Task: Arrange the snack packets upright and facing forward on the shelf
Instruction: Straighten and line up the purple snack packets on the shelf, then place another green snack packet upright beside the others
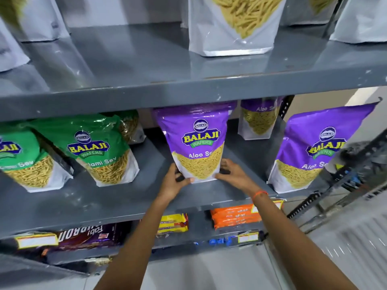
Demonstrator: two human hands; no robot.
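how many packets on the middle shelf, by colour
Purple: 3, the packet both hands hold, one behind it, one at the right
Green: 2, and
Total: 5, not counting a part-hidden pack behind the green ones

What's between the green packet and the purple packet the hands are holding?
Only bare grey metal shelf between the green Balaji sev packet and the held purple Aloo Sev packet, in the head view.

Grey shelf — 5 snack packets standing upright.
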